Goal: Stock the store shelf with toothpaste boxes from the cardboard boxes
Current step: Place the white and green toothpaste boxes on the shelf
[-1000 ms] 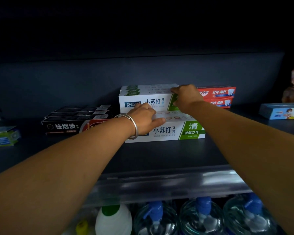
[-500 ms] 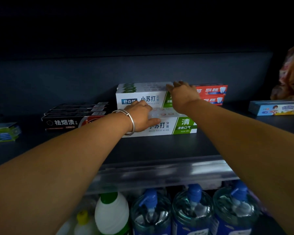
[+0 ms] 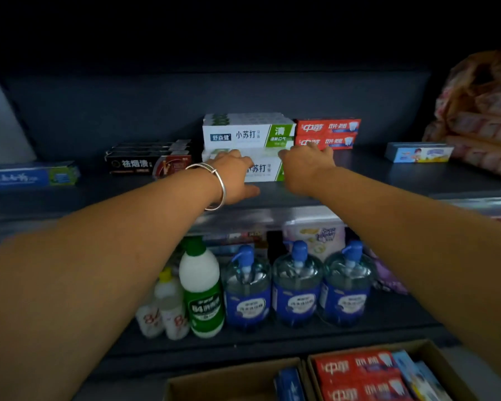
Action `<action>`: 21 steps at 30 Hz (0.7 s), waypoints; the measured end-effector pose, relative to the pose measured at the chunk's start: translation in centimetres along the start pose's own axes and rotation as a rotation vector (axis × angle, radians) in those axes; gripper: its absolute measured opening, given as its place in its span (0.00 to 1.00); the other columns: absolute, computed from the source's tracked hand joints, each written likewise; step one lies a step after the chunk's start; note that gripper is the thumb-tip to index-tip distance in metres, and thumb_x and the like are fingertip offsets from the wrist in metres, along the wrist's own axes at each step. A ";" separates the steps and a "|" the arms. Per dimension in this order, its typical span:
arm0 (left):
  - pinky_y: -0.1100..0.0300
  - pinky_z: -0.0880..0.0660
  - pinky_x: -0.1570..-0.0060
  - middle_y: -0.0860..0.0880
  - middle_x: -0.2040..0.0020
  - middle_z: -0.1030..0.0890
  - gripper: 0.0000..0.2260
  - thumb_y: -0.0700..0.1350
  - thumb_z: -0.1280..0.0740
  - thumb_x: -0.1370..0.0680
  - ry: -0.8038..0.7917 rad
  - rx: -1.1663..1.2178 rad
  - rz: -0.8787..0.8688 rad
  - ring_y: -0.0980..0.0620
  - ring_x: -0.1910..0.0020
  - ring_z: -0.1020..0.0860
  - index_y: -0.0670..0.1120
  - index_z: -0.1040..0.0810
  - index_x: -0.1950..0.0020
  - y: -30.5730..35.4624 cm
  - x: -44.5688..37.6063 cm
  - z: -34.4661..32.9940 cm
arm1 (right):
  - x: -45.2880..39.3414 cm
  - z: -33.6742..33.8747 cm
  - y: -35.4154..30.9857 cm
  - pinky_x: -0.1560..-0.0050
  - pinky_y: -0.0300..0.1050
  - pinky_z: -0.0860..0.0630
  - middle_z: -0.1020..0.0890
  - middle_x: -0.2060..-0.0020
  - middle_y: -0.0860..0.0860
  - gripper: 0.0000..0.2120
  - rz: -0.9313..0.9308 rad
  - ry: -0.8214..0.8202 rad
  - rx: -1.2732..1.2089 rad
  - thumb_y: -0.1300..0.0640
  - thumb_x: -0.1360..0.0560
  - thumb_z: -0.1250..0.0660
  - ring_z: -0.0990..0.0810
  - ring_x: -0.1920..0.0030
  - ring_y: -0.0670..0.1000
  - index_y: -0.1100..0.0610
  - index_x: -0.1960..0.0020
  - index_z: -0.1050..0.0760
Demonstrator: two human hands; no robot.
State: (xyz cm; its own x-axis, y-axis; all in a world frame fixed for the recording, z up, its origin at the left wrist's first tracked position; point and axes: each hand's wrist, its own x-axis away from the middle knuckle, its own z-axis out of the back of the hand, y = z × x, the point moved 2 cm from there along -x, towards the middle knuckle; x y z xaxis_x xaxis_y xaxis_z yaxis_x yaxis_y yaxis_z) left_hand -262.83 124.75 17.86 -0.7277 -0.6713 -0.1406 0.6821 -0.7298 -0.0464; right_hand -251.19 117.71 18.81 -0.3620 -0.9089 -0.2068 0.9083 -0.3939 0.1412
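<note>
On the dark shelf a white-and-green toothpaste box lies in front of a stack of the same boxes. My left hand, with a silver bangle on the wrist, rests its fingers on the front box's left top edge, and the thumb points out in front of the box. My right hand touches the box's right end with relaxed fingers. Red toothpaste boxes stand to the right of the stack. At the bottom, a cardboard box holds more red toothpaste boxes.
Black toothpaste boxes and a blue box lie at the left of the shelf, and a small blue children's box at the right. Pump bottles and a white-green bottle stand on the lower shelf. A second cardboard box stands bottom centre.
My right hand came down from the upper stack to the front box's right end. The view pulled back and down, so the lower shelf and cardboard boxes now show.
</note>
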 end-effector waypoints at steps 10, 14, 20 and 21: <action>0.50 0.34 0.37 0.43 0.34 0.34 0.28 0.57 0.35 0.25 -0.050 0.020 0.025 0.42 0.34 0.35 0.45 0.36 0.30 3.2 8.6 -3.3 | 9.6 -2.6 -1.3 0.36 0.57 0.37 0.34 0.34 0.58 0.24 0.020 -0.145 0.009 0.57 0.25 0.36 0.37 0.33 0.60 0.58 0.30 0.37; 0.50 0.34 0.37 0.42 0.35 0.33 0.27 0.56 0.34 0.26 -0.093 0.041 0.041 0.42 0.35 0.34 0.44 0.34 0.32 4.0 10.8 -6.6 | 11.8 -5.6 -2.4 0.36 0.57 0.37 0.33 0.34 0.58 0.24 0.062 -0.196 0.004 0.56 0.24 0.37 0.36 0.33 0.61 0.57 0.31 0.37; 0.49 0.35 0.37 0.43 0.32 0.35 0.29 0.56 0.34 0.26 -0.240 0.080 0.065 0.42 0.34 0.35 0.46 0.37 0.29 4.1 13.6 -14.0 | 14.4 -12.2 -4.2 0.34 0.59 0.39 0.33 0.35 0.59 0.21 0.120 -0.330 0.013 0.58 0.24 0.37 0.37 0.33 0.61 0.59 0.33 0.36; 0.50 0.35 0.38 0.43 0.32 0.35 0.29 0.56 0.33 0.26 -0.259 0.081 0.062 0.42 0.35 0.34 0.46 0.37 0.29 4.1 14.0 -15.4 | 14.6 -13.5 -4.6 0.35 0.58 0.38 0.33 0.35 0.59 0.21 0.134 -0.344 0.024 0.58 0.24 0.37 0.37 0.33 0.61 0.59 0.33 0.35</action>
State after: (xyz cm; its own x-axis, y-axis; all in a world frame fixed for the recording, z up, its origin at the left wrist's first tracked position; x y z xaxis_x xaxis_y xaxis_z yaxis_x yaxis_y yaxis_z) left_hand -269.10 114.39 0.52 -0.6856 -0.7184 0.1177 0.7258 -0.6870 0.0347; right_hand -257.85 108.06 2.09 -0.2928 -0.9440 0.1522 0.9488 -0.2672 0.1683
